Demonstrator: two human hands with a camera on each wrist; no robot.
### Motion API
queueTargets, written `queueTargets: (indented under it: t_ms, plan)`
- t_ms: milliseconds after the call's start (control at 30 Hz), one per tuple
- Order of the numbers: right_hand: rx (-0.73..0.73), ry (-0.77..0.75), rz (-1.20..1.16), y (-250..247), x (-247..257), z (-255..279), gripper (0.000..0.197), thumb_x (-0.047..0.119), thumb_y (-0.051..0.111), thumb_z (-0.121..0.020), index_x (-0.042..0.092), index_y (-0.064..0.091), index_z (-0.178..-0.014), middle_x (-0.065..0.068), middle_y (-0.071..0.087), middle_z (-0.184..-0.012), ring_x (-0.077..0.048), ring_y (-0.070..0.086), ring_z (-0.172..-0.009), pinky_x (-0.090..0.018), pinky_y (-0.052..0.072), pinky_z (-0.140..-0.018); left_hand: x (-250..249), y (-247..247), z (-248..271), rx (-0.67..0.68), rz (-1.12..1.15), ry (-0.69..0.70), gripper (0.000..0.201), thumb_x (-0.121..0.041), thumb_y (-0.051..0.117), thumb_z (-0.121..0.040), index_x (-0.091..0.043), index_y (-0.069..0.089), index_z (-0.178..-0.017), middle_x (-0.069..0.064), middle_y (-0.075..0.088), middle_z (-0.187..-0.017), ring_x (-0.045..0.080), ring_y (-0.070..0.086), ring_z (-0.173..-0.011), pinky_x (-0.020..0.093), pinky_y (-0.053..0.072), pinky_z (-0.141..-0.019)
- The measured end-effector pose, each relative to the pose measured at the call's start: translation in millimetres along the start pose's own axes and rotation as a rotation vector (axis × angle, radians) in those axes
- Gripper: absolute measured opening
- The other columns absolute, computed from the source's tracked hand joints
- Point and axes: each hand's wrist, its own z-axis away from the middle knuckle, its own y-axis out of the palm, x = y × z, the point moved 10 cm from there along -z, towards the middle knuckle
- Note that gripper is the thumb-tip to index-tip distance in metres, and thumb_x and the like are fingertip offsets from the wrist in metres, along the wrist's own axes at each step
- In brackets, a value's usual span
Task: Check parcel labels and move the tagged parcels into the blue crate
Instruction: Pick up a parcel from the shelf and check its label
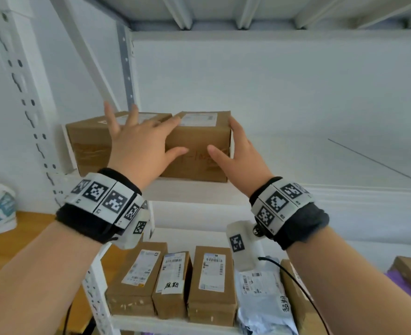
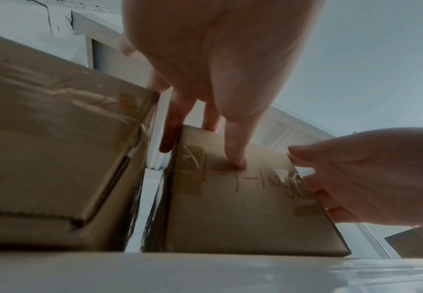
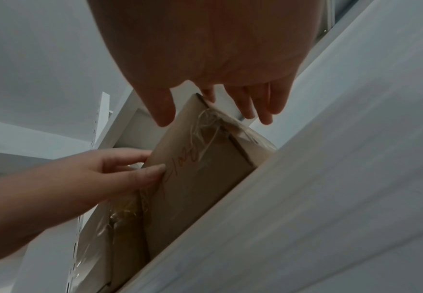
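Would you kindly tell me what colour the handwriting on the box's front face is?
Red-orange marker on the brown box; clearest in the left wrist view.

parcels (image 1: 197, 151): brown, red writing | shelf (image 1: 320, 189): white | wristbands (image 1: 107, 201): black-white square codes
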Motion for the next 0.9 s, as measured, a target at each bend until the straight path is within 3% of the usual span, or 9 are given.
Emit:
queueTargets:
  t_ms: [167,233,300,367,467,600,700,800,900]
  plan:
    - [-0.026,0.032,-0.074,-2.8,-2.4,4.0,0.072,0.041,0.054,-0.093,0.026,0.014,-0.151,0.000,0.054,-0.124,-0.022,0.057,-0.110,-0.043,0.047,-0.096,-6.5,-6.4,1.4,-0.047,0.092,0.031,0.062,-0.067,0.043,-0.082,-0.041,0.045,-0.139,-0.001,0.064,-0.127,0.037,0.036,-0.138,0.062,-0.008,-0.112]
    - [-0.050,0.038,-0.108,-7.0,-5.1,5.4,0.070,0.042,0.054,-0.093,0.026,0.016,-0.150,0.001,0.055,-0.124,-0.021,0.058,-0.109,-0.043,0.047,-0.096,-11.1,-10.5,3.8,-0.094,0.159,0.049,0.058,-0.062,0.050,-0.083,-0.036,0.051,-0.135,0.000,0.066,-0.124,0.036,0.041,-0.135,0.058,-0.005,-0.114]
    - [-0.079,0.037,-0.142,-12.8,-7.8,7.1,0.068,0.042,0.054,-0.092,0.027,0.018,-0.148,0.002,0.056,-0.126,-0.020,0.058,-0.109,-0.043,0.048,-0.096,-16.4,-14.0,6.8,-0.155,0.224,0.075,0.055,-0.056,0.057,-0.084,-0.031,0.056,-0.132,0.003,0.066,-0.124,0.036,0.046,-0.131,0.055,0.004,-0.116]
    - [-0.120,0.016,-0.179,-20.7,-7.7,10.3,0.066,0.040,0.055,-0.092,0.027,0.021,-0.147,0.010,0.057,-0.112,-0.018,0.060,-0.103,-0.043,0.049,-0.093,-23.2,-18.9,10.4,-0.222,0.287,0.120,0.051,-0.048,0.063,-0.085,-0.025,0.059,-0.131,0.007,0.067,-0.121,0.034,0.054,-0.122,0.053,0.020,-0.114]
    - [-0.172,-0.039,-0.249,-30.2,-5.4,16.7,0.063,0.041,0.056,-0.091,0.027,0.025,-0.144,0.017,0.055,-0.111,-0.012,0.060,-0.100,-0.043,0.051,-0.091,-27.7,-26.8,16.9,-0.310,0.456,0.123,0.045,-0.036,0.068,-0.087,-0.021,0.061,-0.129,0.010,0.064,-0.122,0.028,0.058,-0.113,0.038,0.040,-0.099]
    - [-0.213,-0.079,-0.357,-38.5,-5.4,24.7,0.058,0.043,0.053,-0.085,0.029,0.030,-0.137,0.016,0.051,-0.126,-0.007,0.056,-0.113,-0.043,0.050,-0.094,-23.0,-20.2,22.9,-0.307,0.706,-0.006,0.041,-0.037,0.064,-0.089,-0.030,0.060,-0.130,0.003,0.050,-0.141,0.013,0.046,-0.129,0.025,0.038,-0.101]
    - [-0.241,-0.110,-0.408,-47.6,-4.2,30.4,0.044,0.038,0.051,-0.089,0.030,0.033,-0.129,0.023,0.048,-0.121,-0.004,0.057,-0.110,-0.036,0.052,-0.093,-25.8,-16.7,27.2,-0.308,0.868,-0.037,0.032,-0.038,0.058,-0.092,-0.029,0.065,-0.121,0.000,0.051,-0.135,0.005,0.043,-0.127,0.026,0.044,-0.099]
    - [-0.268,-0.141,-0.436,-56.3,-2.8,37.9,0.031,0.031,0.047,-0.095,0.024,0.037,-0.123,0.024,0.047,-0.107,0.006,0.054,-0.087,-0.018,0.049,-0.078,-31.2,-16.5,35.8,-0.296,0.981,-0.080,0.024,-0.038,0.053,-0.092,-0.026,0.067,-0.108,0.000,0.054,-0.123,0.001,0.042,-0.122,0.006,0.037,-0.090]
    - [-0.300,-0.137,-0.440,-63.8,-3.8,44.8,0.029,0.036,0.044,-0.091,0.025,0.040,-0.118,0.018,0.047,-0.112,-0.006,0.053,-0.099,-0.022,0.047,-0.082,-34.0,-16.6,46.2,-0.291,1.042,-0.141,0.014,-0.030,0.055,-0.093,-0.023,0.065,-0.100,-0.004,0.053,-0.113,0.006,0.046,-0.115,-0.001,0.032,-0.088]
